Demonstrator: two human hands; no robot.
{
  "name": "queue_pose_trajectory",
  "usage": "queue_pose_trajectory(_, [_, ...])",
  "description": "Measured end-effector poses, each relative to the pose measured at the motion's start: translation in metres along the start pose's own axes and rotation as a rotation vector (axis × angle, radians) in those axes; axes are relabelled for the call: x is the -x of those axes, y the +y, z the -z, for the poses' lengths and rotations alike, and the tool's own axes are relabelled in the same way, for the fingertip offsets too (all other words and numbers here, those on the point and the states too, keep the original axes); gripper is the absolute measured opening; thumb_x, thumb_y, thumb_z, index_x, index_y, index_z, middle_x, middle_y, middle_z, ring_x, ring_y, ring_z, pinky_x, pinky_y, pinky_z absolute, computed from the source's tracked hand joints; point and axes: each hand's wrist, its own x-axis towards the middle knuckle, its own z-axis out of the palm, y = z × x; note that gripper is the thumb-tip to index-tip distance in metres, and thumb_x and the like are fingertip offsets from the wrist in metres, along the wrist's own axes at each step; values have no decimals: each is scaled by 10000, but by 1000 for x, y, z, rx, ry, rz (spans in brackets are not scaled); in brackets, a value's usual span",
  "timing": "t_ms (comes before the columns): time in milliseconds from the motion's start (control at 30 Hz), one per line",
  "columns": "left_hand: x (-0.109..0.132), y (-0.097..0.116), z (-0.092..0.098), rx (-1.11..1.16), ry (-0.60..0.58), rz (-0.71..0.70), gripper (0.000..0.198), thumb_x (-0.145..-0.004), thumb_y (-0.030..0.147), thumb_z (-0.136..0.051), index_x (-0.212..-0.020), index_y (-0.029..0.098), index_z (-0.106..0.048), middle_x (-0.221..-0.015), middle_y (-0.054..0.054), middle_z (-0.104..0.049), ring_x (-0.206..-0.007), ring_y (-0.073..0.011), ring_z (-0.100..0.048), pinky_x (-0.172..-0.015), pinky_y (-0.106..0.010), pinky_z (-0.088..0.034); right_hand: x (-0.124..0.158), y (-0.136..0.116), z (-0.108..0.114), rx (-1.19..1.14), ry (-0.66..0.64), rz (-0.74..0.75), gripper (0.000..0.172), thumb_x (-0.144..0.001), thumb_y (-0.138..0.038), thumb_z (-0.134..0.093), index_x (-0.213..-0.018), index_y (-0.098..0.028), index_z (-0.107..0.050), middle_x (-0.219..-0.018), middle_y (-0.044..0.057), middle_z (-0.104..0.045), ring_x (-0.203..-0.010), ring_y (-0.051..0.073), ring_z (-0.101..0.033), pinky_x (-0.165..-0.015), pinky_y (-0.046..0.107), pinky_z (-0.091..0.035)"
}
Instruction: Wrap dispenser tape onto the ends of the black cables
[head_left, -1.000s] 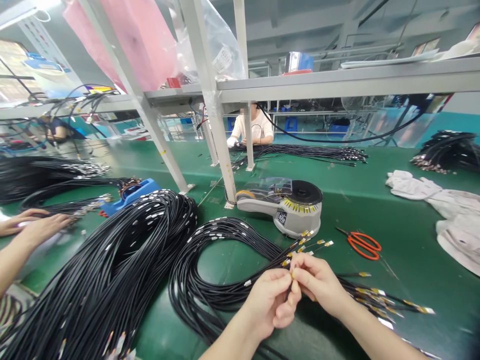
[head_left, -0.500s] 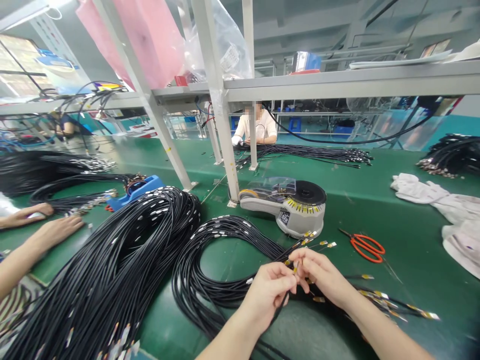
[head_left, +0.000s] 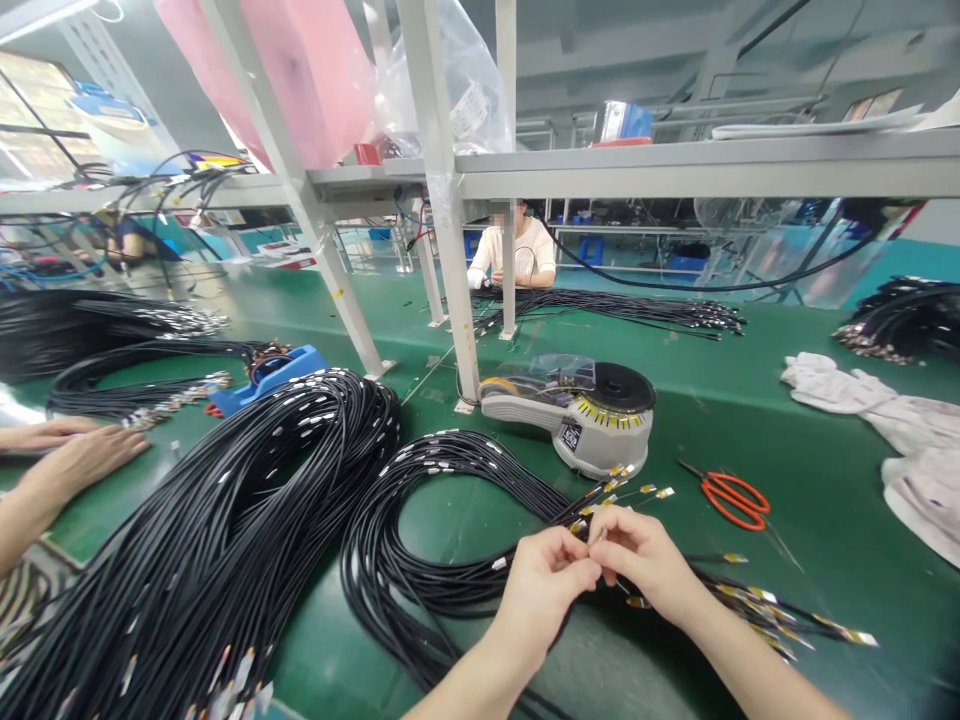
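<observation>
My left hand [head_left: 546, 585] and my right hand [head_left: 637, 555] meet above the green table, fingertips pinched together on the end of a thin black cable. The small tip between the fingers is mostly hidden. Left of and behind my hands lies a looped bundle of black cables [head_left: 373, 545] with white labels. Cable ends with yellow tape [head_left: 619, 478] fan out just beyond my fingers, and more taped ends [head_left: 763, 597] lie right of my right wrist. A grey round tape dispenser [head_left: 609, 440] stands behind my hands.
Orange-handled scissors [head_left: 735, 500] lie to the right, with white cloth gloves [head_left: 840, 385] beyond. A larger cable bundle [head_left: 217, 510] covers the left side, near a blue tape holder [head_left: 281, 380]. Another person's hands [head_left: 82, 460] rest at far left. Metal posts [head_left: 452, 250] rise from the table.
My fingertips have drawn closer together, and the yellow-taped tip seen between them before is now mostly covered. The other person's hands at the left have shifted further left.
</observation>
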Motion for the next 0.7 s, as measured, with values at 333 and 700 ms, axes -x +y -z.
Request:
queue_pose_trajectory(333, [2,0,1,-41,-107,73,202,-633,287,-641,-551,142,-526,-466,24,-521,-309,-22,-252,-336,-192,-159,4,-3,3,57,-28,46,292,-720,-418,-615,-613,-167,-509,-528,-43,-477,-393,72,-430,-387,200,-318])
queue_pose_trajectory(700, [5,-26,0,-918,27,-650,166,-752,87,-476,-788,184,-607,-770,-32,-593,-654,-129,-534,-580,-227,-380,-26,-20,52,-152,533,50,288,-739,-438,-606,-879,-190,-565,-613,-32,-561,-434,89,-489,-444,226,-380])
